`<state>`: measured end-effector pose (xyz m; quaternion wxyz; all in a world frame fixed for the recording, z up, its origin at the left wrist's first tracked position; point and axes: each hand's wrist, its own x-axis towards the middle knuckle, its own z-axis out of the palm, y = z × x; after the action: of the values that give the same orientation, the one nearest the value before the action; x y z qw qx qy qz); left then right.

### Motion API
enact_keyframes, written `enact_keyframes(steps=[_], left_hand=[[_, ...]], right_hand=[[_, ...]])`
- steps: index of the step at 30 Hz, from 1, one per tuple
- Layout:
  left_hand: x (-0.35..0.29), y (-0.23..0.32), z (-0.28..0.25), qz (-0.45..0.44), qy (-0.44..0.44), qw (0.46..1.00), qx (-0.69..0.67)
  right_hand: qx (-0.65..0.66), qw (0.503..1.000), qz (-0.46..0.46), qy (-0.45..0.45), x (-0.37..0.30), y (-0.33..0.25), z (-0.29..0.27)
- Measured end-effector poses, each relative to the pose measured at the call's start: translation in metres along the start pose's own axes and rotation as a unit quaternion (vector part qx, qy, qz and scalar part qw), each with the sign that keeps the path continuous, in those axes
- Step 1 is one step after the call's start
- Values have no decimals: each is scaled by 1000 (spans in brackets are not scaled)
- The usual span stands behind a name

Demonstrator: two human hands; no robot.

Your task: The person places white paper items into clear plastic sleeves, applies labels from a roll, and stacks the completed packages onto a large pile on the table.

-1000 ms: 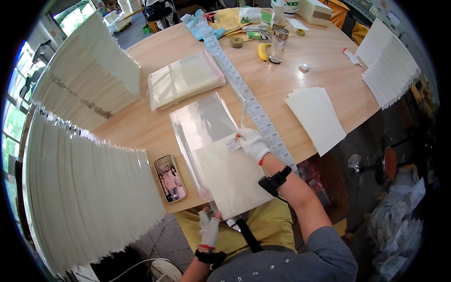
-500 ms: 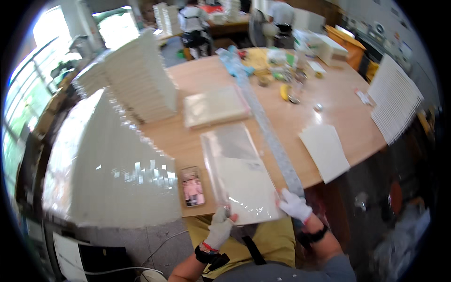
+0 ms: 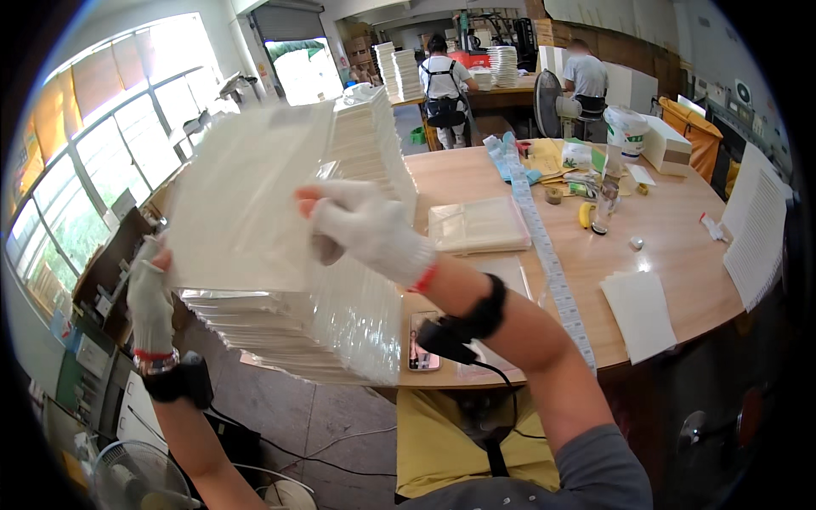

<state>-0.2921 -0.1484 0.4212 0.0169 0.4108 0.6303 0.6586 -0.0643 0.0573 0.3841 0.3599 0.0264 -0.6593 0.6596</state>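
Observation:
A white sheet in a clear plastic sleeve is raised over the tall stack of similar sleeved white sheets at the left of the table. My left hand, in a white glove with bare fingertips, grips its left edge. My right hand, gloved the same way, is closed at its right edge, the fingers curled and partly hidden. Behind it rises a taller part of the stack. A flat clear plastic sleeve lies on the table, partly covered by my right forearm.
On the wooden table are a phone, a pile of clear sleeves, a grey patterned strip, white sheets, a banana and a glass. White sheets stand stacked at right. Two people sit or stand farther back.
Both hands have moved from the table's front edge up and left, carrying the sleeved white sheet over the stack. The view has turned toward the left and upward.

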Motion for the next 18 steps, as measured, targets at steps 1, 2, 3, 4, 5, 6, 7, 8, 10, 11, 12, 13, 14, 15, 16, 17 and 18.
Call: enact_keyframes(steps=[1, 2, 3, 4, 5, 6, 7, 8, 10, 11, 12, 13, 14, 15, 16, 17, 18], left_hand=[[26, -21, -29, -51, 12, 998, 38], [35, -55, -56, -41, -14, 996, 72], [35, -80, -65, -54, -4, 998, 39], [36, -99, -71, -70, 2, 998, 0], [37, -100, -46, -57, -41, 997, -43], [32, -92, -24, -51, -85, 992, -82], [35, -104, -24, -40, -42, 990, -127], [26, -89, -12, -47, -31, 995, -78], [4, -82, -29, 257, 104, 917, 288], [-21, -73, -41, 293, 167, 895, 292], [-51, -88, -44, 285, 189, 914, 218], [-74, -110, -37, 258, 194, 936, 139], [-96, -138, -22, 224, 178, 956, 66], [-121, -160, -10, 181, 148, 972, -22], [-147, -174, -6, 133, 104, 982, -80], [-174, -183, -3, 73, 49, 988, -130], [-198, -192, 12, 35, 13, 995, -90]], right_hand=[[-123, 990, 47, -51, 16, 11, 6], [-241, 961, 94, -101, 30, 24, 8], [-285, 953, 58, -87, 21, 14, 22], [-253, 965, -27, -57, 27, 38, 30], [-250, 963, -102, -10, 34, 69, 18], [-243, 954, -174, 33, 32, 83, 0], [-151, 986, -77, -1, 14, 66, -4], [14, 1000, 8, -23, -4, 61, -15], [100, 992, -27, 78, -51, 67, -23], [74, 994, 19, 77, -78, 77, -33], [34, 993, 73, 83, -113, 93, -53], [-39, 983, 118, 135, -158, 97, -80], [-114, 963, 163, 182, -212, 99, -108], [-66, 935, 114, 330, -274, 130, -140], [-282, 853, 54, 437, -339, 156, -169], [-251, 797, 42, 547, -372, 152, -192], [-211, 722, 23, 658, -405, 147, -216]])
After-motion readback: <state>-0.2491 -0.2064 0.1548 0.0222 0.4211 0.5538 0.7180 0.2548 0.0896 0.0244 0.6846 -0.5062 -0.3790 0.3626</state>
